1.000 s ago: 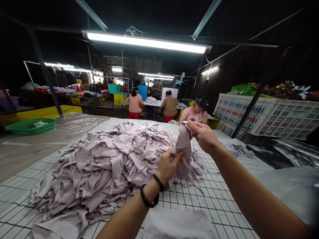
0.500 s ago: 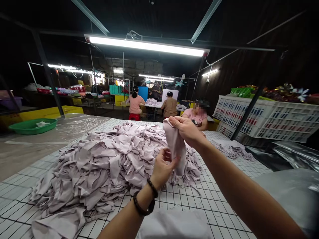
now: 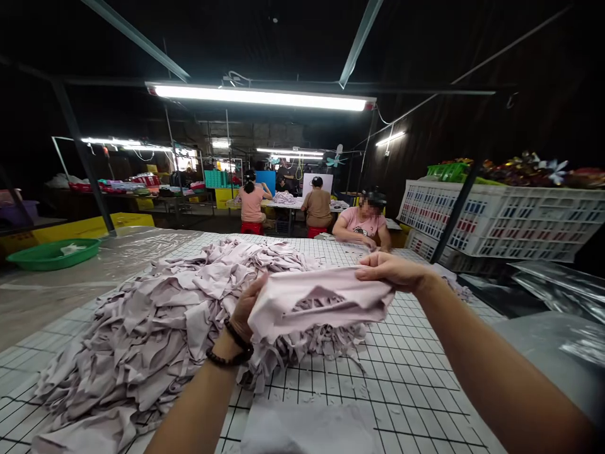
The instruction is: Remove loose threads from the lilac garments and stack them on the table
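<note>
1. Gripping one cloth [image 3: 331, 280] between both hands, drawn out sideways above the table, a gap showing in its middle.
2. Right hand [image 3: 397, 271]: thumb and fingers pinching the cloth's right end.
3. Left hand [image 3: 246, 309]: closed on the left end, fingers mostly hidden; dark beads [image 3: 231, 359] round the wrist.
4. Pile [image 3: 174, 302] of same-coloured cloths behind the held one and to its left, heaped loose.
5. Table [image 3: 420, 372]: white with black grid lines, small scraps scattered near the pile.
6. Pale sheet [image 3: 307, 429] at the near edge of view, below the hands.
7. Clear plastic [image 3: 548, 347] at right; white crates [image 3: 501, 217] beyond it.
8. Green basin [image 3: 51, 255] at far left.
9. Co-worker in pink [image 3: 359, 224] across the table, head bent; others seated farther back.
10. Tube lamp [image 3: 265, 98] lit overhead.
</note>
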The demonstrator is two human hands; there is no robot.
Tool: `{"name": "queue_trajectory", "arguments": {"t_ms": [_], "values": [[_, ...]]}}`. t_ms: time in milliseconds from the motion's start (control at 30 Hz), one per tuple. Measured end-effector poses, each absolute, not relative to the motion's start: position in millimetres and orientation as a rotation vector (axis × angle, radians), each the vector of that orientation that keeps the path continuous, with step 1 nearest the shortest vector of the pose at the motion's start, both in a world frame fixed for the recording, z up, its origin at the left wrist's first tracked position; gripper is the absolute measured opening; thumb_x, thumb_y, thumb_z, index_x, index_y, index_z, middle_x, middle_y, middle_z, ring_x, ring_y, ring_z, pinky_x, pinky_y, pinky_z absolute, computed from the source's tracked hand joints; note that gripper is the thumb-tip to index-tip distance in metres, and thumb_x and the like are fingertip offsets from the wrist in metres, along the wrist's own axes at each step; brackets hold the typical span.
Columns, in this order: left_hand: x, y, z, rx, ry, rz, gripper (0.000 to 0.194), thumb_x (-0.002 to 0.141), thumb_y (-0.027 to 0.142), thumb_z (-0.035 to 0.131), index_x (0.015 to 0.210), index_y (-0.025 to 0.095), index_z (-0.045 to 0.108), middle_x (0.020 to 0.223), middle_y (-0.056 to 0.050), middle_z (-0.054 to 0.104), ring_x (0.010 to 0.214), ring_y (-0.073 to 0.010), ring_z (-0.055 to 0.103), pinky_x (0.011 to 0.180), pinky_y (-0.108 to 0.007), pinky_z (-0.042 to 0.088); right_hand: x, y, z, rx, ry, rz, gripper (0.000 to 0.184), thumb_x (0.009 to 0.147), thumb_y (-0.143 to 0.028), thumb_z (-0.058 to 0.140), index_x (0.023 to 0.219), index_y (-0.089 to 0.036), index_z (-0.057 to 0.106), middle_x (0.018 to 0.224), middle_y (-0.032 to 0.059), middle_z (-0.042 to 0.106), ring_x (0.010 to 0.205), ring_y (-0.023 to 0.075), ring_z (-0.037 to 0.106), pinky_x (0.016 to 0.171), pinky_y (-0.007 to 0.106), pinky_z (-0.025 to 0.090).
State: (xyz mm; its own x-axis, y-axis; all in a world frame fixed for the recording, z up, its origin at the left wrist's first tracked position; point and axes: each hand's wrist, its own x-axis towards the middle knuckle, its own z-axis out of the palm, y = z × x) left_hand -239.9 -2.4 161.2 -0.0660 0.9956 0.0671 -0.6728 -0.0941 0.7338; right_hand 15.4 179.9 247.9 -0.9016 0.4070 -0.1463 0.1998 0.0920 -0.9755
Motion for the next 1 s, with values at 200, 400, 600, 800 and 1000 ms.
{"name": "queue_trajectory", "arguments": {"t_ms": [200, 400, 600, 800, 1000], "values": [[-178, 16, 137, 0.799, 0.573, 1.146, 0.027, 0.072, 0.022, 0.07, 0.092, 0.005, 0.066, 0.079, -0.01, 0.07, 0.067, -0.0163, 0.067, 0.063, -0.023, 0.054, 10, 186, 205, -0.57, -1.968, 1.834, 0.03, 0.07, -0.042, 0.073, 0.077, -0.015, 0.064, 0.065, -0.0009, 0.061, 0.052, 0.0084, 0.051, 0.049, 0.02, 0.039], [-127, 47, 137, 0.585, 0.624, 1.57, 0.019, 0.087, 0.022, 0.059, 0.103, 0.013, 0.062, 0.098, -0.007, 0.069, 0.087, -0.0146, 0.066, 0.08, -0.024, 0.054, 30, 161, 164, -0.806, -1.857, 1.669, 0.056, 0.08, -0.067, 0.047, 0.077, -0.014, 0.065, 0.073, 0.0037, 0.065, 0.065, 0.0138, 0.055, 0.062, 0.026, 0.043], [-120, 52, 134, 0.548, 0.68, 1.699, 0.017, 0.089, 0.023, 0.054, 0.104, 0.017, 0.059, 0.099, -0.004, 0.068, 0.081, -0.013, 0.067, 0.074, -0.024, 0.057, 45, 130, 134, -0.595, -1.547, 1.972, 0.035, 0.075, -0.05, 0.066, 0.083, -0.016, 0.064, 0.08, 0.0041, 0.066, 0.075, 0.0166, 0.06, 0.073, 0.03, 0.047], [-149, 4, 140, 0.912, 1.125, 1.533, 0.052, 0.088, 0.056, 0.043, 0.073, 0.01, 0.063, 0.072, -0.009, 0.067, 0.048, -0.0141, 0.06, 0.038, -0.022, 0.045, 29, 148, 190, -0.418, -1.508, 1.92, 0.022, 0.071, -0.032, 0.073, 0.074, -0.017, 0.057, 0.063, -0.0033, 0.053, 0.052, 0.0082, 0.045, 0.047, 0.019, 0.033], [-144, 9, 158, 1.365, 0.992, 1.773, 0.036, 0.088, 0.044, 0.052, 0.111, 0.019, 0.063, 0.119, -0.007, 0.06, 0.109, -0.0201, 0.055, 0.088, -0.028, 0.047, 17, 124, 271, -0.134, -2.192, 1.999, 0.021, 0.067, -0.031, 0.069, 0.063, -0.015, 0.056, 0.057, -0.0021, 0.043, 0.049, 0.0079, 0.037, 0.045, 0.021, 0.025]]}}
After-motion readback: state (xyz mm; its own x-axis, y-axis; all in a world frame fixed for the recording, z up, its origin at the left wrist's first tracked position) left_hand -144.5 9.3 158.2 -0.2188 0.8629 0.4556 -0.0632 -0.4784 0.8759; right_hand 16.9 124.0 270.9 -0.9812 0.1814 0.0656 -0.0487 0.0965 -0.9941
